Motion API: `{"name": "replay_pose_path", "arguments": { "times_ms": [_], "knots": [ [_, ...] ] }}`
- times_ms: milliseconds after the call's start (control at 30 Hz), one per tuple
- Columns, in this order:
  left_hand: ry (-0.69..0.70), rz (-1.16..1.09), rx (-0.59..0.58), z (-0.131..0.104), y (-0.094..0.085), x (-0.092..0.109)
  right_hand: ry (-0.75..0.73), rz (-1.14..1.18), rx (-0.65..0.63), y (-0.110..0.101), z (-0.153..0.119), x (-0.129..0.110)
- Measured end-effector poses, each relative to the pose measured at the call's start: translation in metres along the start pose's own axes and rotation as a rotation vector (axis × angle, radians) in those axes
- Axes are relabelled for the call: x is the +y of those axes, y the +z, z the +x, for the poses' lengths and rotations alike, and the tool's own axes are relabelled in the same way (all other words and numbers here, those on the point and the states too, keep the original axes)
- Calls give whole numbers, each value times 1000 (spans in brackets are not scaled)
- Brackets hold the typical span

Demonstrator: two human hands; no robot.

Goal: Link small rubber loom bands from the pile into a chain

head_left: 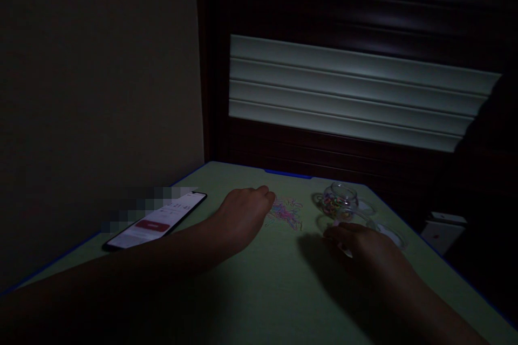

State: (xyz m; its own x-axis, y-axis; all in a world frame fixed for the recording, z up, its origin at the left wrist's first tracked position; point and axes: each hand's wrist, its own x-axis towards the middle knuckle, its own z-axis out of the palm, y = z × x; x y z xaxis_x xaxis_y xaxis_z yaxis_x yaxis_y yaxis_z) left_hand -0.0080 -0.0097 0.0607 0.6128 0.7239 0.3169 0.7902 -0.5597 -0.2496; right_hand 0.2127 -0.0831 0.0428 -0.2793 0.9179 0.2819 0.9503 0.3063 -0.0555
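My left hand [246,213] reaches over the left edge of a loose pile of thin coloured loops [285,214], which look like small rubber bands. Its fingers are bent together, and the fingertips are mostly hidden, so what they pinch does not show. My right hand [366,250] is closed at the side of a clear jar [356,214], its fingers wrapped against it; the hand covers much of this jar. Just behind stands another clear jar [340,202], open at the top, with many coloured bits inside.
A phone [162,221] with a lit screen lies at the left of the pale green table [259,291]. Round clear pieces, perhaps lids [390,234], lie right of the jars. A white box [443,233] stands beyond the right edge. Wall and dark slatted panel enclose the back.
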Motion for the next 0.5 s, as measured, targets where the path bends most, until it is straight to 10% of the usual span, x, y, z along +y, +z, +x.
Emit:
{"name": "replay_pose_path", "arguments": {
  "times_ms": [500],
  "knots": [
    [28, -27, 13, -1, 11, 0, 41, -10, 55, -1, 1, -1]
  ]
}}
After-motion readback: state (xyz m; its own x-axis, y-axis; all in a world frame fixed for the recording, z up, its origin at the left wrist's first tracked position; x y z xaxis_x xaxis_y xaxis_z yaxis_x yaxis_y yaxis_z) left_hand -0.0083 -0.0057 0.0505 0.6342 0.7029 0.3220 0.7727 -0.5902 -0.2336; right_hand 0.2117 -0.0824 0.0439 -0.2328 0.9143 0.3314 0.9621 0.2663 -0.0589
